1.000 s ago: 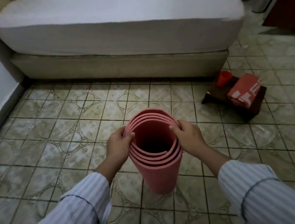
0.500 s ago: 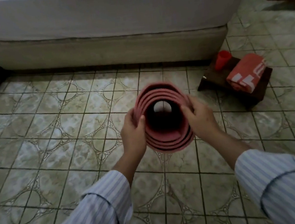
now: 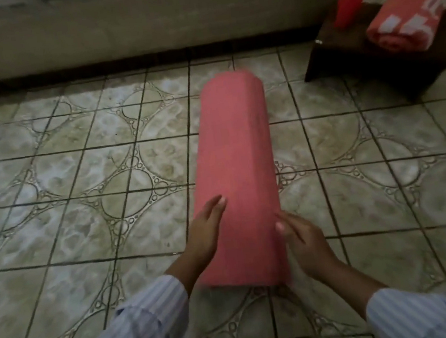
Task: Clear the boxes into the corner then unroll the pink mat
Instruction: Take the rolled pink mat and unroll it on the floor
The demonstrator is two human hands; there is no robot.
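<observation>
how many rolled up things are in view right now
2. The pink mat lies rolled on the floor tiles between the left hand and right hand. A rolled red-and-white towel sits on the dark stool at upper right. Others may lie out of frame.

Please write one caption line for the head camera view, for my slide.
Both hands, left hand and right hand, rest against the near end of the rolled pink mat lying on the tiled floor.

Patterned tile floor (image 3: 82, 168): rolled pink mat (image 3: 237, 167) lying lengthwise at centre; dark wooden stool (image 3: 365, 61) at far right; bed base (image 3: 143, 19) along the far edge.
</observation>
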